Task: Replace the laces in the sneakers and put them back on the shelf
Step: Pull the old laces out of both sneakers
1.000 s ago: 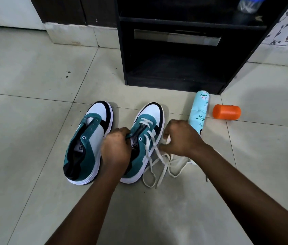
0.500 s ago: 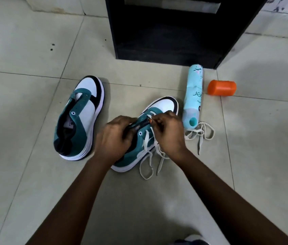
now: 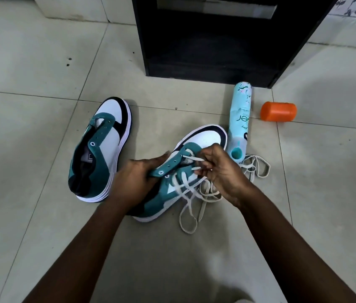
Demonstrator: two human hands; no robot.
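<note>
Sneakers lie on the tiled floor [image 3: 41,215] in front of the black shelf [image 3: 212,51], 2 of them, teal, white and black. The right sneaker [image 3: 185,171], nearer the person than the shelf and slightly to its left, is tipped up; the left hand [image 3: 135,182] grips its teal eyelet flap, fingers curled around it. The right hand [image 3: 223,171] pinches the white lace [image 3: 188,206] at the top eyelets, and the rest of the lace trails loose onto the floor below the shoe. The left sneaker [image 3: 102,154] stands unlaced, farther left of the shelf. A pale blue spray can [image 3: 241,114] lies just before the shelf's right corner, touching the right sneaker's toe, with an orange cap [image 3: 278,111] to its right and a second lace [image 3: 255,169] bunched at its near end.
</note>
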